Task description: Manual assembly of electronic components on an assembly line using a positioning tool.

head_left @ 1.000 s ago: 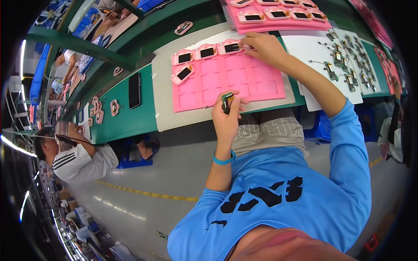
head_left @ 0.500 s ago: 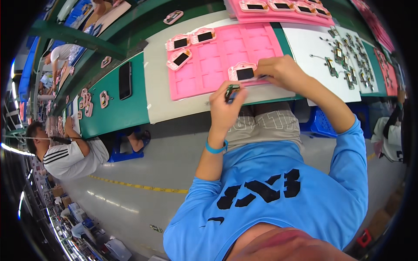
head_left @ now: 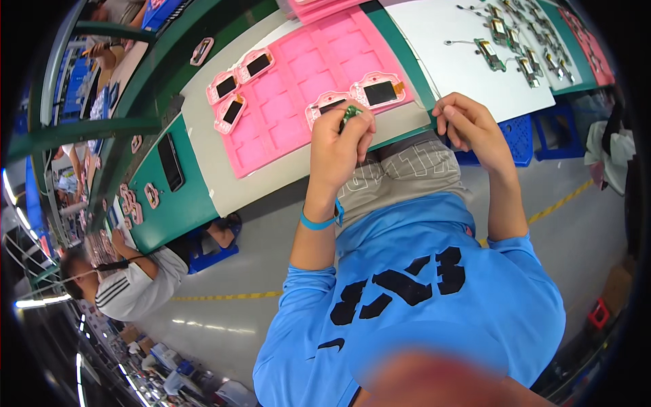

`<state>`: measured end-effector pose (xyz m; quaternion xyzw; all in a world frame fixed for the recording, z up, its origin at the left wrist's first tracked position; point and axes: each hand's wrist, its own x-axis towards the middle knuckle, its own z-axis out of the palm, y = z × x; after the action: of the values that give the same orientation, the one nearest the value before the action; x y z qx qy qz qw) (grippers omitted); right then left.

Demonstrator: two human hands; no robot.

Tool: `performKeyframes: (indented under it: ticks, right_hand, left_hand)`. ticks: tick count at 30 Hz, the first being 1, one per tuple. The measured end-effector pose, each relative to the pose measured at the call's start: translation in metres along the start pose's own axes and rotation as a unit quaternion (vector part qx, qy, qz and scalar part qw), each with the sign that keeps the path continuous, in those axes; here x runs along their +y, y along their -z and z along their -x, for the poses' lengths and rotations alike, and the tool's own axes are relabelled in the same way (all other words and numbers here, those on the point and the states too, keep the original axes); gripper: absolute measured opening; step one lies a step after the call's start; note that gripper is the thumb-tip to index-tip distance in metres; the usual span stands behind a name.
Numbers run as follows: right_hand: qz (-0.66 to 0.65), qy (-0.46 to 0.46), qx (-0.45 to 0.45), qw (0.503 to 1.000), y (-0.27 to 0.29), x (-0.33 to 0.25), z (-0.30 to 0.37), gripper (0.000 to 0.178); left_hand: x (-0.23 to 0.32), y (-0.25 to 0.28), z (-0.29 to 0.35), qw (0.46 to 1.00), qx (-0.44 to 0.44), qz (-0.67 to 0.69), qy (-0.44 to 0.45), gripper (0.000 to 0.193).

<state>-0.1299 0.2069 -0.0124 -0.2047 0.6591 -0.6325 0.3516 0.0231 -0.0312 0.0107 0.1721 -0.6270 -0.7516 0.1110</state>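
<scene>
My left hand (head_left: 341, 146) is closed on a small green circuit board (head_left: 350, 114), held over the front edge of a pink tray (head_left: 288, 146). Just behind that hand lies a pink casing (head_left: 325, 106) with a dark screen, partly hidden by the fingers. Beside it, in the tray's front right corner, sits another casing (head_left: 378, 93) with an orange ribbon at its side. Off the tray's right side, my right hand (head_left: 471, 129) is raised near the table's edge. Its thumb and forefinger are pinched; whatever they may hold is too small to make out.
Several wired circuit boards (head_left: 498, 30) lie on a white sheet (head_left: 468, 68) to the right. Three casings (head_left: 234, 112) rest at the tray's far left. A black phone (head_left: 171, 163) lies on the green mat. A co-worker (head_left: 139, 281) sits at the left.
The view has turned and shifted. My right hand has moved right, off the tray, uncovering the front right casing. The circuit board stays in my left hand.
</scene>
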Motion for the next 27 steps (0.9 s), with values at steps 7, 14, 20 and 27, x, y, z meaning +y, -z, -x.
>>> performKeyframes:
  ticks: [7,14,20,27]
  right_hand:
    - [-0.099,0.025,0.003,0.995,-0.004,0.019,0.012,0.022]
    - [-0.138,0.015,-0.024,0.99,-0.018,0.01,0.007,0.022]
    - [-0.183,-0.08,-0.095,0.975,-0.04,0.0,-0.005,0.023]
    - [-0.116,-0.086,-0.091,0.985,-0.045,0.0,-0.011,0.026]
  left_hand:
    - [0.021,-0.043,-0.053,0.921,0.015,-0.383,-0.074,0.017]
    - [0.012,-0.049,-0.078,0.864,-0.029,-0.495,-0.085,0.014]
    - [-0.002,-0.026,-0.075,0.974,-0.027,-0.226,-0.016,0.011]
    - [0.0,-0.025,-0.076,0.978,-0.045,-0.202,-0.011,0.016]
